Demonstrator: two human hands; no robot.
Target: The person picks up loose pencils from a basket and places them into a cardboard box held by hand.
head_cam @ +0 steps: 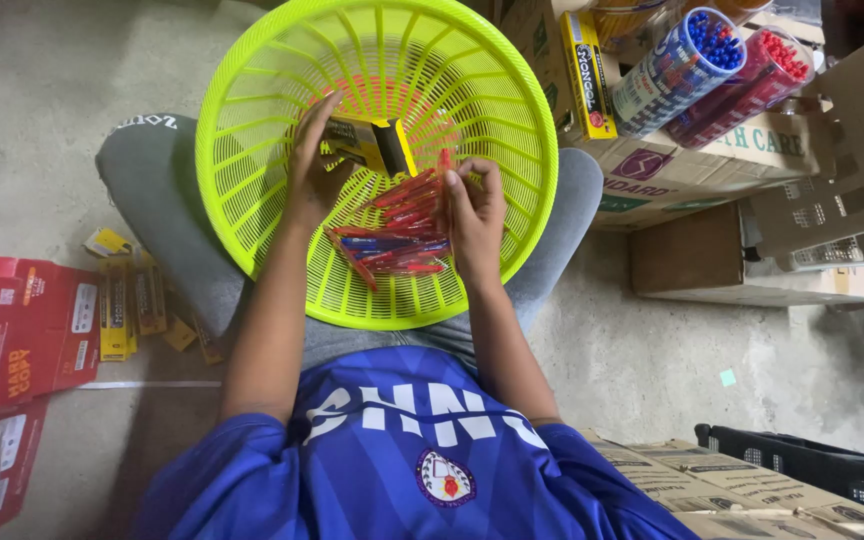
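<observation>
Yellow box (377,143) gripped in my left hand (309,170) inside the basket (252,100), right hand (472,212) pinching red pens (397,235) from its loose pile; most unboxed.

You are looking at a neon yellow-green slotted basket (252,130) | inside the basket, red and blue pens (397,235) and a yellow-and-black box (377,145) are showing | right of the basket, blue-capped (687,65) and red-capped tubs (752,85) are lying | you are wearing a blue shirt (402,450) with white lettering
</observation>
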